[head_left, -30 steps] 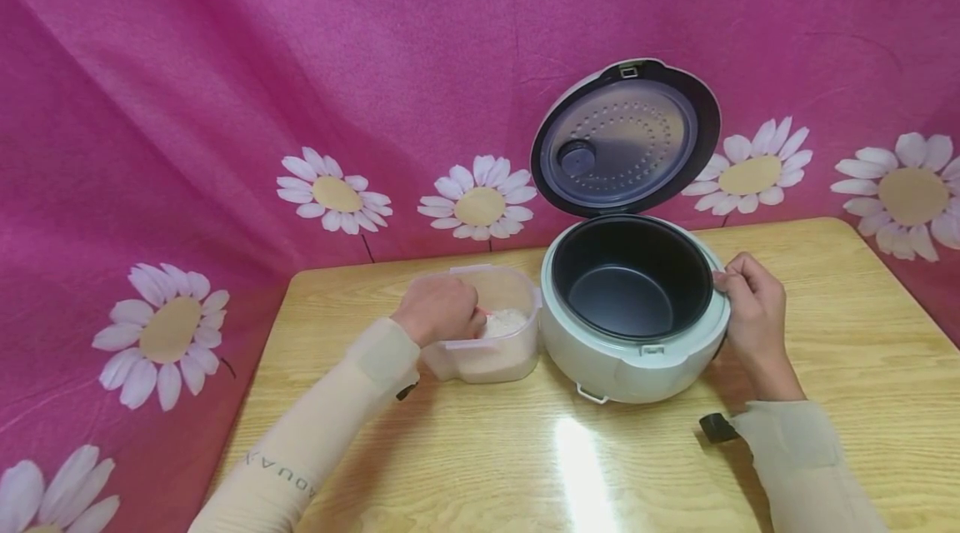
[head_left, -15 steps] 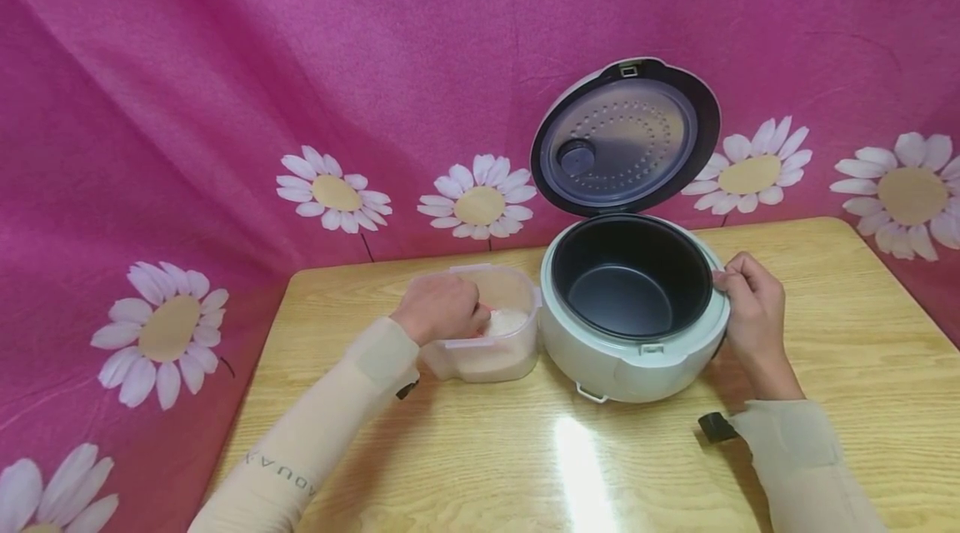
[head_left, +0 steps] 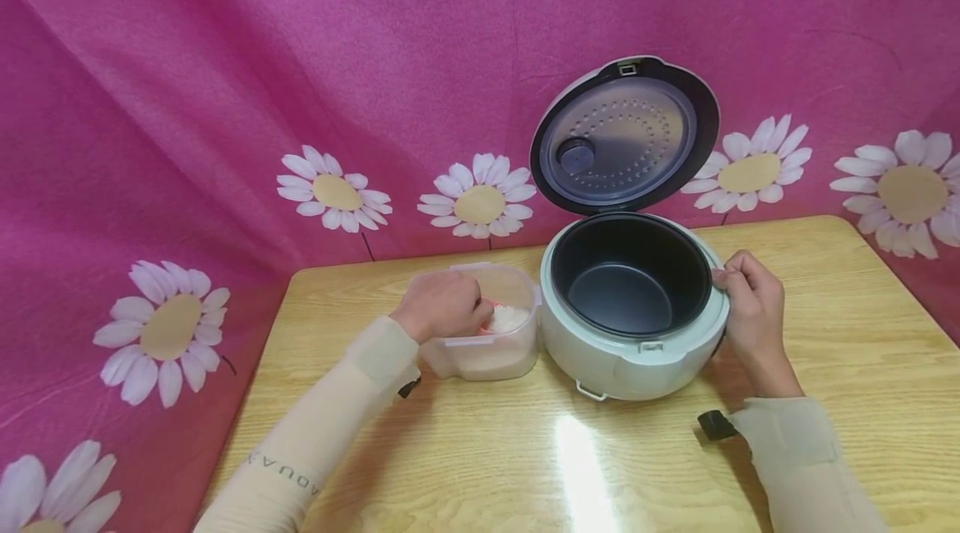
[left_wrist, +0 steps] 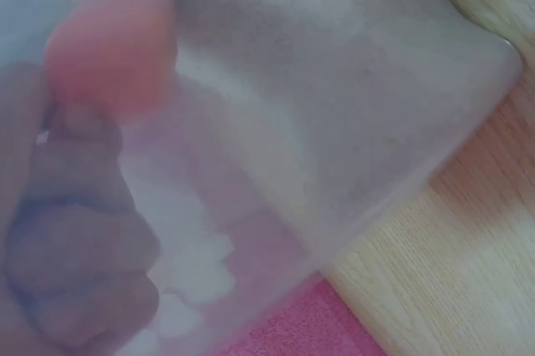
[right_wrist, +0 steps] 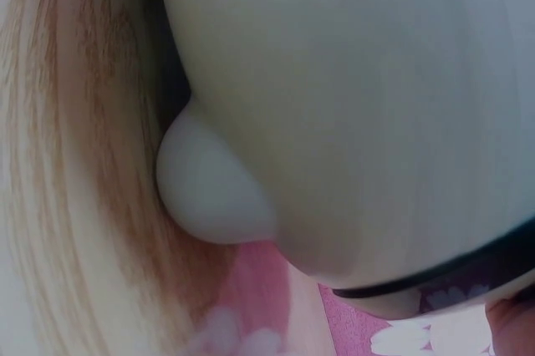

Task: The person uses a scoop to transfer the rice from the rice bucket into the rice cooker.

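Observation:
A clear plastic container (head_left: 498,364) with pale rice (head_left: 512,316) in it stands at the table's middle left. My left hand (head_left: 444,306) reaches into it over the near-left rim, fingers curled on the handle of a pinkish-red scoop (left_wrist: 117,63). Through the cloudy wall, the left wrist view shows that grip. Right beside the container is a white rice cooker (head_left: 622,379), its lid (head_left: 626,133) raised and its black inner pot (head_left: 618,296) bare inside. My right hand (head_left: 756,312) grips the cooker's right rim, thumb on top; the other fingers are partly hidden.
The wooden table (head_left: 465,458) ends at a pink cloth (head_left: 390,58) printed with daisies, which hangs behind it and on its left. A wire carrying-handle end (head_left: 591,391) juts from the cooker's front. The upright lid leans back close to the cloth.
The left hand has shifted slightly right inside the container, and more of the red scoop with rice shows by its fingers. The right hand and cooker stay put.

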Motion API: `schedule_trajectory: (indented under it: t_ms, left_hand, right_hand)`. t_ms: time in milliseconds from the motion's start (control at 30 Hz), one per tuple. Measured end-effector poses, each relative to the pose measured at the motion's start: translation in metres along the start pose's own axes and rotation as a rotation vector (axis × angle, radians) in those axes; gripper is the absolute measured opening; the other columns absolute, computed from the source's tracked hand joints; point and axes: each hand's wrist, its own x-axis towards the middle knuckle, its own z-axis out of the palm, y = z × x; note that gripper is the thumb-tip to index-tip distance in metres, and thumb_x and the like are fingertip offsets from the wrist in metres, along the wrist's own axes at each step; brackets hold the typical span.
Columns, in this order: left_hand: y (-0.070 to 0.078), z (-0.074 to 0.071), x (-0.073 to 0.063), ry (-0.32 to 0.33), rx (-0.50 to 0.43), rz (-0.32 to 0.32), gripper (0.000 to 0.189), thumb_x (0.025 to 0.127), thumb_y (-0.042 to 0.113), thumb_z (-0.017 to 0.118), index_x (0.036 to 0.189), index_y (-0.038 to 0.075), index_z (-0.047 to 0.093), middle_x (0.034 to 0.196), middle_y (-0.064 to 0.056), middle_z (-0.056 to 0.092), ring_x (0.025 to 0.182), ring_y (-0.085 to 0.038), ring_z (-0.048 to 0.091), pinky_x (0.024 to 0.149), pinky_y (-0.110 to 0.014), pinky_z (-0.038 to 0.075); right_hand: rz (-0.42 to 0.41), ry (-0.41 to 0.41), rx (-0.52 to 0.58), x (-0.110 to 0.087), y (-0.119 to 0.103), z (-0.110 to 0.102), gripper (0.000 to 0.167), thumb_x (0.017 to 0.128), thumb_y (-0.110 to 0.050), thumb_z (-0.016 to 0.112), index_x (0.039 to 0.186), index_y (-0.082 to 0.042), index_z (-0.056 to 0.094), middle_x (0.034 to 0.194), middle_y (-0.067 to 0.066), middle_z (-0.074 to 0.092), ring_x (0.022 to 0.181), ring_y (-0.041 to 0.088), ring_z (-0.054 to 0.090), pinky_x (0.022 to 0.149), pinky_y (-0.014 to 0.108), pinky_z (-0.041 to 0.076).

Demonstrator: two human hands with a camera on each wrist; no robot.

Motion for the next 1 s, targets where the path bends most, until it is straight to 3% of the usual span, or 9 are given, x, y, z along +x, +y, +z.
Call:
schedule_trajectory:
  t_ms: [233, 633, 1000]
  left_hand:
    - [-0.0002, -0.0003, -0.0007, 0.039, -0.063, 0.019, 0.037, 0.094, 0.032, 0.054, 0.058, 0.022, 0.056, 0.057, 0.007, 0.039, 0.058, -0.012, 0.044, 0.052, -0.028, 0.036]
    - [-0.0028, -0.0024, -0.0018, 0.028, -0.193, 0.015, 0.035, 0.098, 0.034, 0.056, 0.067, 0.02, 0.061, 0.06, 0.006, 0.05, 0.061, -0.014, 0.052, 0.062, -0.028, 0.044]
    - [-0.0063, -0.0061, -0.0051, 0.088, -0.159, 0.064, 0.037, 0.097, 0.031, 0.051, 0.063, 0.024, 0.06, 0.059, 0.009, 0.045, 0.063, -0.012, 0.05, 0.063, -0.029, 0.041]
  right_hand:
    - [-0.008, 0.004, -0.002, 0.0009, -0.0011, 0.0003, 0.025, 0.095, -0.006, 0.053, 0.07, -0.005, 0.048, 0.061, -0.012, 0.043, 0.063, 0.007, 0.044, 0.057, 0.02, 0.034]
    - [0.012, 0.019, 0.004, 0.0002, 0.0019, 0.0003, 0.025, 0.094, -0.006, 0.053, 0.07, -0.005, 0.048, 0.061, -0.012, 0.043, 0.066, 0.008, 0.044, 0.061, 0.02, 0.035]
    - [0.022, 0.019, 0.012, -0.0001, -0.0005, 0.001, 0.026, 0.094, -0.006, 0.053, 0.069, -0.006, 0.048, 0.062, -0.012, 0.044, 0.067, 0.008, 0.045, 0.06, 0.019, 0.036]
